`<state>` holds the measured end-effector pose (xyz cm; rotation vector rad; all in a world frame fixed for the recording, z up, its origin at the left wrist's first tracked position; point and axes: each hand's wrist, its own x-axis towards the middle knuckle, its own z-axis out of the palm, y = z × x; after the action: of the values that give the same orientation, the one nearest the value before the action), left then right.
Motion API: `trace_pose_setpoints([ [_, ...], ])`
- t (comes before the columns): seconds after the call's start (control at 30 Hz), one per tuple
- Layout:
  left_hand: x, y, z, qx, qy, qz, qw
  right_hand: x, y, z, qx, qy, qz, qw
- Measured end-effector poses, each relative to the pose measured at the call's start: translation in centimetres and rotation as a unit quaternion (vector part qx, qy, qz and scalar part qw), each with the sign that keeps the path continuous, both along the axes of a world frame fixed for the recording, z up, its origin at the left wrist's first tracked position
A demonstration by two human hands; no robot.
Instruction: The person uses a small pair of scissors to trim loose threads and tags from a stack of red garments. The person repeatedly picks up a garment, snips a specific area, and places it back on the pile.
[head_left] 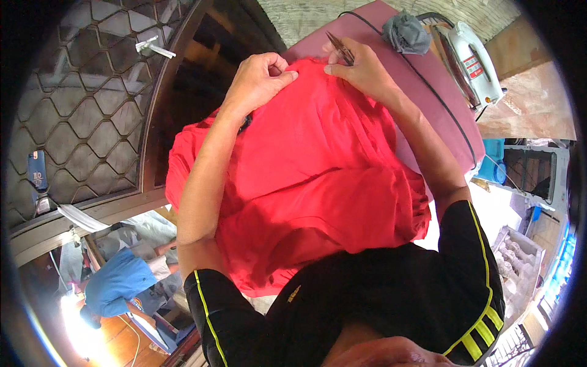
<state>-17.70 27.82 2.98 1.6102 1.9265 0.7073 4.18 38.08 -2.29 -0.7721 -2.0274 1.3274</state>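
Observation:
A large piece of red cloth (318, 147) lies over my lap and spreads up onto the pink padded board. My left hand (257, 82) pinches its far edge between thumb and fingertips. A short way to the right, my right hand (365, 72) is closed, thumb and finger at the same cloth edge. Out of that hand sticks a pair of dark metal thread snips (340, 49), points up and to the left. Folds of the cloth bunch up below both forearms.
The pink board (422, 104) carries a dark cord, a crumpled grey cloth (406, 33) and a white-handled iron (476, 64). On the left stands a metal lattice gate (79, 110). A person in a blue shirt (119, 281) bends over at lower left, beside a bright lamp.

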Motion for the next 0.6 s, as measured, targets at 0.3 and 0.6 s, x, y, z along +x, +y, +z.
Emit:
trace_pose_setpoints([
  [0.3,2.6,-3.4,4.2,0.085,-0.229,0.031,0.969,1.2,-1.5,4.0,-0.064,0.075,0.07,0.993],
  [0.6,9.0,-11.4,8.8,0.293,0.116,-0.095,0.944,6.1,-10.2,10.4,-0.004,0.08,0.107,0.991],
])
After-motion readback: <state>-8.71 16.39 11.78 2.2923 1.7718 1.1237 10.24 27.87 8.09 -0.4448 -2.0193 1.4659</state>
